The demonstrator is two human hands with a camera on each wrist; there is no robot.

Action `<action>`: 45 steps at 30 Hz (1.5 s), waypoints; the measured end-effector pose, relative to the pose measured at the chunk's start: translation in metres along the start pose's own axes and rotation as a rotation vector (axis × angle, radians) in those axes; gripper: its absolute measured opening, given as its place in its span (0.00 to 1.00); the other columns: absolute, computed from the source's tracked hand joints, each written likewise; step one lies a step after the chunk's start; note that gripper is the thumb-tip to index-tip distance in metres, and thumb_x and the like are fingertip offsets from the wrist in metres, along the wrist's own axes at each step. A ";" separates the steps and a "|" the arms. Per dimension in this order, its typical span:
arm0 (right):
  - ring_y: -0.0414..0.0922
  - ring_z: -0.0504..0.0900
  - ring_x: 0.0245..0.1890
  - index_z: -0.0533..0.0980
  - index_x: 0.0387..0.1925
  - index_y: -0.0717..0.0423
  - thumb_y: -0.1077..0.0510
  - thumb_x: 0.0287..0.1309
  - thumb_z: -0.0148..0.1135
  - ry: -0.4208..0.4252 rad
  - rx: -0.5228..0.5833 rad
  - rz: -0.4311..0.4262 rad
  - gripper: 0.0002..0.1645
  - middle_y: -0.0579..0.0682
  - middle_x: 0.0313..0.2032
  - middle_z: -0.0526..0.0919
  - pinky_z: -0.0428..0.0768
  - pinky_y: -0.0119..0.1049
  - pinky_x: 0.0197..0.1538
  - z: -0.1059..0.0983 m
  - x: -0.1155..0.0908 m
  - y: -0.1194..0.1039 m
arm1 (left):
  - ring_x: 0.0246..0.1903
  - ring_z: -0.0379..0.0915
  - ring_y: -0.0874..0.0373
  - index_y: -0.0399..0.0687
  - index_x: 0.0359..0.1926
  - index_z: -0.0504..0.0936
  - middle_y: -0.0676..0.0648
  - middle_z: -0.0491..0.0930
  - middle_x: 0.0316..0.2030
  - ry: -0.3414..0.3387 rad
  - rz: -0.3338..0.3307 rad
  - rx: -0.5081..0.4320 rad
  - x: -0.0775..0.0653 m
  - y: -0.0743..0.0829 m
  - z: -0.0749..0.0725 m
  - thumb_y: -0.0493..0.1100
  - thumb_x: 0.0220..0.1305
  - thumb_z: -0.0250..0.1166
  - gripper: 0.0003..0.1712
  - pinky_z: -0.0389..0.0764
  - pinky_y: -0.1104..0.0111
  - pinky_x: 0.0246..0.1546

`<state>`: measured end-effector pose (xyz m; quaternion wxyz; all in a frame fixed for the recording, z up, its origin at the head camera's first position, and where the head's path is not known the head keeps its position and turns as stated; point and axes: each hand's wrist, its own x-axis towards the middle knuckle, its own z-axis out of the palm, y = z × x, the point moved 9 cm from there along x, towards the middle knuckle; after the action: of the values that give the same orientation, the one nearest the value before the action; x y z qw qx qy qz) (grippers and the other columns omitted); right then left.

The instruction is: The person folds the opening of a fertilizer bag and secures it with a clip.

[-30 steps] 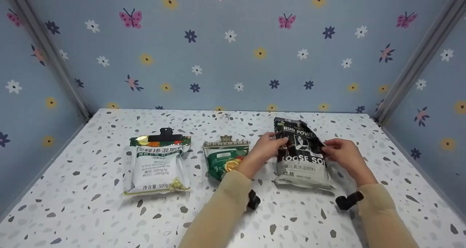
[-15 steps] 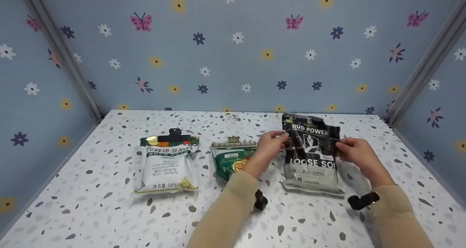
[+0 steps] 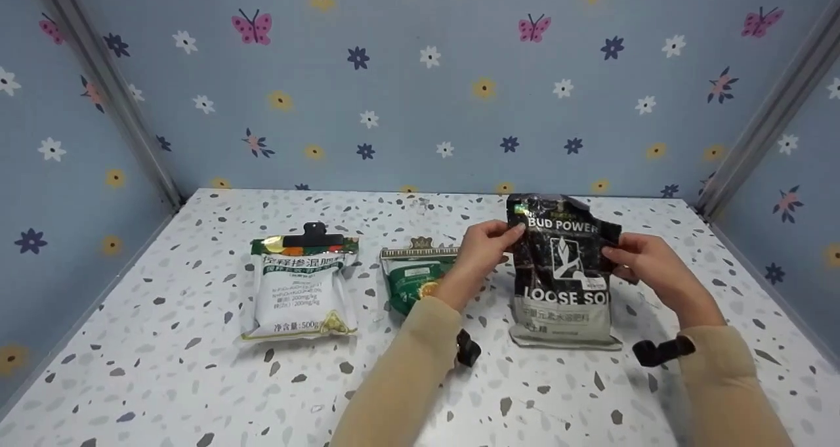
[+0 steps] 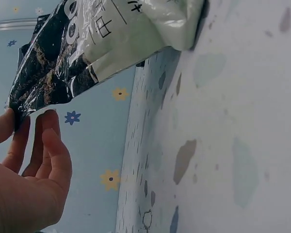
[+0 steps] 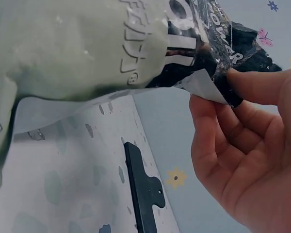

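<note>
A black and pale grey-green soil fertilizer bag (image 3: 558,283) printed "BUD POWER" and "LOOSE SOIL" stands at the right of the table, its top crumpled. My left hand (image 3: 482,253) pinches its upper left edge between thumb and index finger; in the left wrist view the other fingers are bent, apart from the bag. On the opposite edge, my right hand (image 3: 659,270) pinches the black film, and the right wrist view shows a white inner side of the film (image 5: 203,86) turned out there. Behind the bag, a black clip (image 5: 141,189) lies on the table in the right wrist view.
To the left stands a white bag (image 3: 302,296) closed by a black clip (image 3: 314,235). A green pouch (image 3: 413,279) with a gold clip (image 3: 422,249) is partly hidden by my left arm. Patterned blue walls (image 3: 394,106) enclose the speckled table (image 3: 164,368).
The bag's bent upper right side has been spread outward, and the bag stands more upright. My right hand has moved right with that edge. The head view has also shifted.
</note>
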<state>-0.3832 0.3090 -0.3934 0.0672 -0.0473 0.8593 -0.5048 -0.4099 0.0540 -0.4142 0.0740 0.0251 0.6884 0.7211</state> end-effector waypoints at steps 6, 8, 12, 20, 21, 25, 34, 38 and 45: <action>0.41 0.75 0.28 0.75 0.51 0.71 0.56 0.70 0.60 0.027 -0.019 -0.038 0.20 0.44 0.32 0.81 0.73 0.36 0.32 -0.003 -0.004 -0.008 | 0.42 0.80 0.60 0.49 0.50 0.86 0.53 0.83 0.42 0.015 0.046 0.015 -0.003 0.011 -0.001 0.54 0.63 0.71 0.19 0.81 0.65 0.44; 0.41 0.75 0.28 0.76 0.50 0.72 0.57 0.70 0.61 0.042 -0.030 -0.059 0.20 0.44 0.31 0.82 0.75 0.35 0.34 -0.005 -0.005 -0.010 | 0.41 0.79 0.63 0.51 0.48 0.87 0.56 0.84 0.41 0.042 0.077 0.056 -0.006 0.017 -0.003 0.54 0.62 0.71 0.18 0.81 0.66 0.43; 0.39 0.81 0.33 0.77 0.50 0.72 0.57 0.69 0.61 0.072 -0.089 -0.101 0.19 0.43 0.34 0.85 0.79 0.34 0.39 -0.009 -0.007 -0.015 | 0.29 0.72 0.63 0.51 0.31 0.88 0.58 0.80 0.28 0.095 0.161 0.136 -0.010 0.029 -0.005 0.54 0.62 0.71 0.13 0.74 0.68 0.34; 0.40 0.75 0.33 0.80 0.50 0.69 0.54 0.68 0.63 0.103 -0.188 -0.087 0.20 0.43 0.34 0.85 0.72 0.34 0.37 -0.016 -0.007 -0.017 | 0.16 0.48 0.59 0.51 0.15 0.74 0.55 0.54 0.13 0.101 0.219 0.163 -0.014 0.040 -0.005 0.53 0.64 0.69 0.24 0.58 0.66 0.26; 0.40 0.73 0.32 0.80 0.50 0.69 0.54 0.68 0.63 0.107 -0.183 -0.085 0.20 0.42 0.33 0.84 0.71 0.34 0.36 -0.017 -0.007 -0.017 | 0.16 0.47 0.59 0.52 0.14 0.72 0.55 0.53 0.13 0.098 0.220 0.159 -0.014 0.040 -0.005 0.53 0.64 0.69 0.25 0.58 0.66 0.25; 0.40 0.65 0.21 0.80 0.44 0.68 0.53 0.67 0.65 0.125 -0.155 -0.082 0.18 0.41 0.23 0.76 0.65 0.34 0.25 -0.018 -0.007 -0.016 | 0.15 0.43 0.59 0.52 0.12 0.61 0.54 0.48 0.13 0.078 0.254 0.154 -0.016 0.045 -0.004 0.51 0.65 0.69 0.31 0.54 0.65 0.24; 0.42 0.68 0.23 0.81 0.42 0.68 0.54 0.67 0.65 0.182 -0.165 -0.110 0.18 0.45 0.29 0.79 0.67 0.36 0.28 -0.021 -0.009 -0.021 | 0.12 0.42 0.60 0.47 0.22 0.87 0.56 0.51 0.10 0.082 0.375 0.202 -0.021 0.059 -0.005 0.50 0.66 0.68 0.17 0.52 0.67 0.21; 0.43 0.69 0.23 0.81 0.40 0.67 0.53 0.65 0.66 0.215 -0.186 -0.127 0.18 0.47 0.29 0.79 0.66 0.37 0.26 -0.024 -0.012 -0.028 | 0.13 0.43 0.60 0.48 0.23 0.88 0.56 0.52 0.10 0.083 0.411 0.218 -0.022 0.064 -0.005 0.50 0.66 0.68 0.17 0.53 0.67 0.21; 0.46 0.68 0.27 0.81 0.36 0.67 0.52 0.66 0.66 0.231 -0.230 -0.149 0.18 0.46 0.25 0.76 0.66 0.39 0.31 -0.026 -0.017 -0.035 | 0.12 0.44 0.59 0.50 0.25 0.88 0.55 0.52 0.10 0.051 0.464 0.207 -0.024 0.069 -0.005 0.51 0.66 0.68 0.15 0.52 0.67 0.20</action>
<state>-0.3705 0.3173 -0.3489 -0.0756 -0.0599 0.9074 -0.4090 -0.3920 0.0429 -0.3442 -0.1141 0.1717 0.7361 0.6448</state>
